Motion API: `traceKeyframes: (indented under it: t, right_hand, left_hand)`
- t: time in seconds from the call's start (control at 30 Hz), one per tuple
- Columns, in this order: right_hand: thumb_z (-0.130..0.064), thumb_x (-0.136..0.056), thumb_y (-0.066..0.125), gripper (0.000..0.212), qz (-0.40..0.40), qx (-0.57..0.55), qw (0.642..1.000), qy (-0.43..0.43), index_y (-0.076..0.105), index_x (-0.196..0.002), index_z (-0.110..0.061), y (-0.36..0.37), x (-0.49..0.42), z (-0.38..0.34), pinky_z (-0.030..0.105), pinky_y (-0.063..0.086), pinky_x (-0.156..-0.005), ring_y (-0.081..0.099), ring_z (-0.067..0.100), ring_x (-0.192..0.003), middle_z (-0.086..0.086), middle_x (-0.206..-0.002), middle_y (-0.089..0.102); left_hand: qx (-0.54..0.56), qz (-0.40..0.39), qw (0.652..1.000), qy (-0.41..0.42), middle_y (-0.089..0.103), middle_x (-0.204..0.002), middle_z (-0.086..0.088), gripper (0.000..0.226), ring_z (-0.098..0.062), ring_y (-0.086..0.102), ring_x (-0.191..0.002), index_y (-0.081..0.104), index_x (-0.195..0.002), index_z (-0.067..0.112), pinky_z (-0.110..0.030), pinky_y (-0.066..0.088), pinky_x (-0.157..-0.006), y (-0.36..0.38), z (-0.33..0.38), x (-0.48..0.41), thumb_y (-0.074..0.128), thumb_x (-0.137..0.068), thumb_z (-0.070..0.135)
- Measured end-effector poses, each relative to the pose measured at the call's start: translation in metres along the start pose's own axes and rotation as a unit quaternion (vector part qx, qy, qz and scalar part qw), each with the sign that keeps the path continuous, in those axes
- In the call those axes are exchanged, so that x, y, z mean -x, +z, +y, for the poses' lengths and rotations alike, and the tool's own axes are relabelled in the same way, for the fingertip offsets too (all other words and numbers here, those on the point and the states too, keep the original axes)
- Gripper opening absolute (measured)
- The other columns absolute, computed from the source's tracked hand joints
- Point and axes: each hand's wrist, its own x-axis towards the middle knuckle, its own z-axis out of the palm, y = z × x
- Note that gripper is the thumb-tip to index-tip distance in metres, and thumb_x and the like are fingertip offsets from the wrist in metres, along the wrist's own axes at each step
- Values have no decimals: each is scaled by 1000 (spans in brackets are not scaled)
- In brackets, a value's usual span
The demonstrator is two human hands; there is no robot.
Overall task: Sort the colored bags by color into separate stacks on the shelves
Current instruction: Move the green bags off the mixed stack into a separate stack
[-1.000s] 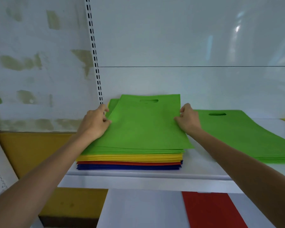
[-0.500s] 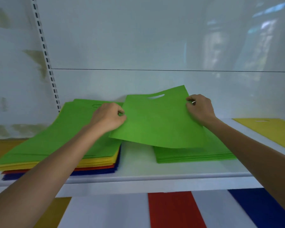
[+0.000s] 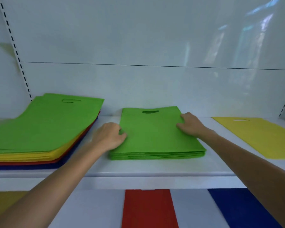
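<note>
A stack of green bags (image 3: 155,139) lies in the middle of the white shelf (image 3: 155,170). The top green bag lies flat on this stack with its handle slot toward the back. My left hand (image 3: 109,137) pinches that bag's left edge, thumb on top. My right hand (image 3: 192,125) holds its right edge near the back corner, fingers curled over it. At the left sits a mixed stack (image 3: 39,127), green on top, then yellow, red and blue layers. A yellow bag (image 3: 262,137) lies flat at the right.
Bare strips of shelf separate the three piles. On the lower shelf lie a red bag (image 3: 148,209), a blue bag (image 3: 242,209) and a yellow patch (image 3: 3,199) at the left. A slotted upright (image 3: 15,51) runs up the back wall on the left.
Both hands lifted a green bag off the mixed stack, carried it right and laid it flat on the green stack. The view swung right with them.
</note>
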Motion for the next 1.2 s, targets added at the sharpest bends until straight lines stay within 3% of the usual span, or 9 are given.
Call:
traceKeyframes:
  t: [0.17,0.3,0.53,0.67,0.73,0.87,1.07,1.2]
  right_hand:
    - [-30,-93,42,35,-48,17,999,8,57,-112,-6,16,-2,9,40,44,-94,53,29,-107,12,-116,57]
    - [-30,-93,40,36,-57,30,998,17,55,-116,-6,14,-4,8,39,43,-96,52,29,-109,14,-120,57]
    - [-23,-94,45,39,-68,40,997,26,53,-122,2,3,-2,-3,34,40,-95,49,29,-118,18,-127,53]
    - [-15,-91,49,37,11,34,999,8,54,-119,9,-4,-5,-29,39,40,-97,49,34,-118,23,-125,55]
    - [-15,-91,49,37,52,11,999,-12,54,-120,7,-3,-9,-52,39,41,-97,49,33,-118,21,-127,54]
    - [-17,-90,51,38,50,-18,997,-64,53,-125,-2,10,-17,-112,34,41,-97,50,29,-118,16,-129,55]
    - [-24,-89,52,40,22,-63,995,-79,51,-125,-7,53,-11,-203,31,44,-89,53,27,-107,15,-125,54]
    - [-25,-91,52,40,17,-63,995,-81,58,-113,7,77,-3,-245,36,45,-87,56,33,-107,23,-115,61]
  left_hand:
    - [8,14,999,-39,55,-116,-12,37,-28,55,-102,64,-111,12,-33,44,-79,11,5,5,49,-89,39]
    - [34,4,998,-50,62,-109,-10,33,-26,58,-94,67,-104,9,-31,47,-75,11,5,0,54,-86,33]
    - [40,-13,999,-31,61,-119,-12,34,-27,56,-111,64,-112,10,-32,46,-91,-12,4,-13,53,-86,30]
    - [74,34,997,-13,65,-111,-10,27,-27,59,-104,68,-102,11,-34,48,-88,-43,-11,-19,54,-84,26]
    - [101,59,993,-10,68,-106,-8,23,-25,60,-101,71,-95,11,-34,49,-86,-59,-26,-18,55,-84,23]
    - [133,87,987,-16,70,-101,-9,19,-23,62,-100,72,-90,9,-34,49,-87,-82,-66,-7,56,-84,18]
    - [127,99,986,-47,67,-112,-2,21,-20,60,-103,70,-103,15,-25,42,-89,-110,-153,11,57,-87,20]
    - [81,64,987,-125,63,-119,-8,25,-26,56,-111,67,-109,15,-35,44,-96,-110,-229,25,57,-88,25]
